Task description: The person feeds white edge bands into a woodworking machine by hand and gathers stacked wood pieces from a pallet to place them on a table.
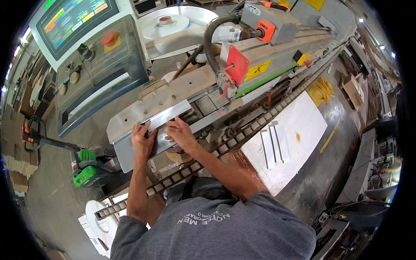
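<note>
At the centre-left of the frame, the left hand (143, 141) bends its fingers at the lower end of a white strip (173, 112); the right hand (178, 133), loosely curled, reaches the strip's near edge. Whether either pinches it, I cannot tell: several fingertips are hidden. The strip lies along a metal bed (123, 151). Up and right of it stand a machine head with a red plate (237, 65) and a dark hose (210, 43). A roller track (255, 125) runs diagonally below; at right, a white board (307, 130) bears narrow strips (282, 143), near a yellow cloth (321, 91). Yellow warning label (258, 70) and pale shirt lettering show; text on the upper-left screen (78, 21) is too small to make out. The rim cuts off the right-hand machinery.
</note>
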The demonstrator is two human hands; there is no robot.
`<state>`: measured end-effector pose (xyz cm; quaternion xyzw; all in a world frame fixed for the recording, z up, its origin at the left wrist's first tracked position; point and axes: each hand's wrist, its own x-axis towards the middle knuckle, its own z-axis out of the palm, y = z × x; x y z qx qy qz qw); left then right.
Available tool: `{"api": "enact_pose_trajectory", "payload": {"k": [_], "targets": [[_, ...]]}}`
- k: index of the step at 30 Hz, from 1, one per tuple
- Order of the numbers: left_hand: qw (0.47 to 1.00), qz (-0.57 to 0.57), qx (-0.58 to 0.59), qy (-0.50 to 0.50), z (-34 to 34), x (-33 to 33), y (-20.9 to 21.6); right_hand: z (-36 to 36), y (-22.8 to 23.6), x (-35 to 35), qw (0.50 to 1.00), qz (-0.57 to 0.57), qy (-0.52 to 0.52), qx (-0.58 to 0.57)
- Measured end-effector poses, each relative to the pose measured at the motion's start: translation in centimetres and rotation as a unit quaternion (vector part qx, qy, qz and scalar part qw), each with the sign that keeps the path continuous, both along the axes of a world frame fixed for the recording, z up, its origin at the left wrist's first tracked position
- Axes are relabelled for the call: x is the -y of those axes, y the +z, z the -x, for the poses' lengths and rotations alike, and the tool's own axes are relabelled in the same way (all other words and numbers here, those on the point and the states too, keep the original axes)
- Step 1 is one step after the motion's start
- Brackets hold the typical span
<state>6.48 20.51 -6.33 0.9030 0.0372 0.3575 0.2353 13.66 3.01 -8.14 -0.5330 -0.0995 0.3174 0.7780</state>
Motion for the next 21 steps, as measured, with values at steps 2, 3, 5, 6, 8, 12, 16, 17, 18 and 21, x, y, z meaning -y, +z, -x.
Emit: {"api": "enact_pose_trajectory", "payload": {"k": [2, 3, 5, 6, 8, 12, 16, 17, 18, 21], "targets": [[1.0, 0.011, -0.006, 0.006, 0.1, 0.0, -0.1, 0.1, -0.1, -0.2, 1.0, 0.008, 0.005, -0.001], [1.0, 0.022, -0.012, 0.012, 0.2, 0.0, -0.2, 0.3, -0.2, -0.3, 1.0, 0.009, 0.001, 0.007], [1.0, 0.016, -0.014, 0.007, 0.2, -0.1, -0.2, 0.6, 0.2, -0.3, 1.0, 0.011, -0.002, 0.012], [1.0, 0.01, -0.015, 0.002, 0.1, -0.1, -0.2, 0.7, 0.4, -0.3, 1.0, 0.017, -0.007, 0.018], [1.0, 0.008, -0.015, 0.004, 0.1, 0.0, -0.2, 0.7, 0.3, -0.2, 0.999, 0.025, -0.012, 0.019], [1.0, 0.017, -0.014, 0.006, -0.3, 0.1, -0.2, 0.4, 0.4, 0.0, 0.998, 0.026, -0.009, 0.051], [0.998, 0.045, -0.038, 0.015, -1.2, 1.1, 0.0, -0.5, -0.2, 0.9, 0.993, 0.026, -0.028, 0.108], [0.998, 0.047, -0.042, 0.014, -1.7, 1.4, 0.0, -1.0, -0.4, 1.2, 0.994, 0.028, -0.03, 0.104], [0.997, 0.056, -0.046, 0.005, -2.3, 1.9, 0.0, -1.5, -0.6, 1.5, 0.993, 0.017, -0.048, 0.106], [0.997, 0.061, -0.045, 0.001, -3.5, 2.8, -0.3, -2.3, -0.2, 2.6, 0.991, -0.01, -0.083, 0.108]]}}
